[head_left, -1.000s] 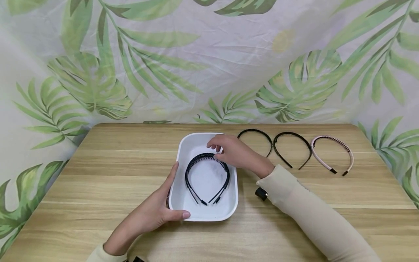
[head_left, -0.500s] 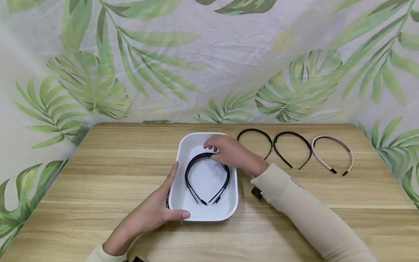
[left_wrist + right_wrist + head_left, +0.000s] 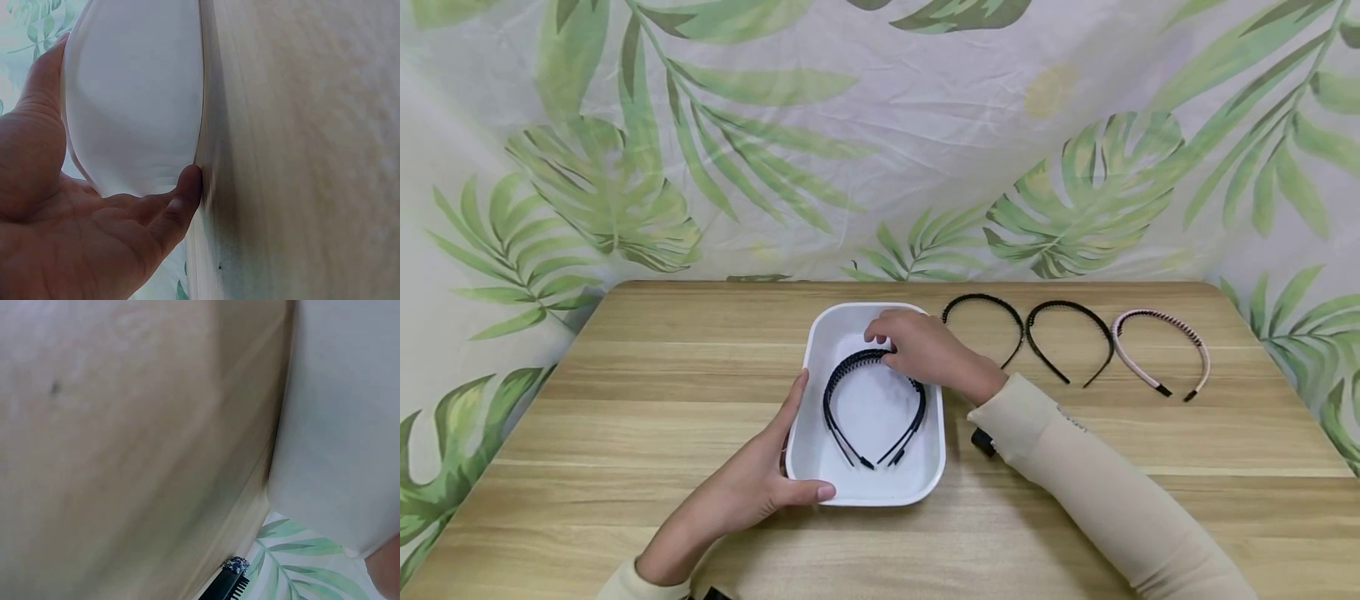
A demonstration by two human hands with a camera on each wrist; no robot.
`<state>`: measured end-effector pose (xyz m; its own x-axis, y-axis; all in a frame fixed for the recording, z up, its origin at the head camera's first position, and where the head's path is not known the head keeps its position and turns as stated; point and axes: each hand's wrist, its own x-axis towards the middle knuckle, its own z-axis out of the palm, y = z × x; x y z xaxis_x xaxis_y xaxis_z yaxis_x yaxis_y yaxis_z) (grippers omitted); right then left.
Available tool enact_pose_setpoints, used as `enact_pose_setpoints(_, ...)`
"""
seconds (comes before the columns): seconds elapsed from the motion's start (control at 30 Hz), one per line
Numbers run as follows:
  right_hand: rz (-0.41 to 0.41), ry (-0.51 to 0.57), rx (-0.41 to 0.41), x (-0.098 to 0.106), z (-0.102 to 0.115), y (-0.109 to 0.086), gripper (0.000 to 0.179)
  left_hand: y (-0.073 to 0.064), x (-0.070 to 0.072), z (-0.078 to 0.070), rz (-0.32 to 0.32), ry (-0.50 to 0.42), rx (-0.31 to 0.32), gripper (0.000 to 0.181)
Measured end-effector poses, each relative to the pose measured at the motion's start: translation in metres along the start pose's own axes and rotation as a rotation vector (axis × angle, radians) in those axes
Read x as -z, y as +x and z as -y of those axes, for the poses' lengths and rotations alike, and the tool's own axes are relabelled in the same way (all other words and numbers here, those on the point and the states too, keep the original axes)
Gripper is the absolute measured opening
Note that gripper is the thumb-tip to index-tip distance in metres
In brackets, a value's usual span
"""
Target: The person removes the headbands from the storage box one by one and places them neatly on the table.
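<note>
Inside a white rectangular tray [image 3: 880, 492] lie overlapping black toothed headbands [image 3: 857, 359], their ends towards the near side; how many overlap I cannot tell. My left hand [image 3: 748, 483] grips the tray's left side, thumb over the near-left rim. In the left wrist view, that hand [image 3: 119, 231] has its fingers along the tray's outer wall [image 3: 137, 94]. Reaching over the right rim, my right hand [image 3: 921, 346] pinches the headbands at their upper right; its fingertips are partly hidden. The right wrist view shows mostly the tray's outside [image 3: 337, 437].
To the right of the tray, two black headbands [image 3: 985, 297] [image 3: 1070, 305] and a pink headband [image 3: 1138, 358] lie in a row on the wooden table [image 3: 625, 417]. A leaf-patterned cloth [image 3: 880, 150] hangs behind the table.
My right hand and forearm have shifted slightly left over the tray. The left hand, tray and headbands look unmoved.
</note>
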<state>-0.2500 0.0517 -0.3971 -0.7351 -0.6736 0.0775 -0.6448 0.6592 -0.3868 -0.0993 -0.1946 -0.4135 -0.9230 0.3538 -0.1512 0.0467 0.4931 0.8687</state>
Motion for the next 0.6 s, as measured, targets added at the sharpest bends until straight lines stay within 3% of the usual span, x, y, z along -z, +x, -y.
enact_pose_setpoints(0.6,-0.042,0.074,0.028,0.0014,-0.0005,-0.0009,0.025,-0.0007,0.0003,-0.0006,-0.003,0.000,0.004,0.134)
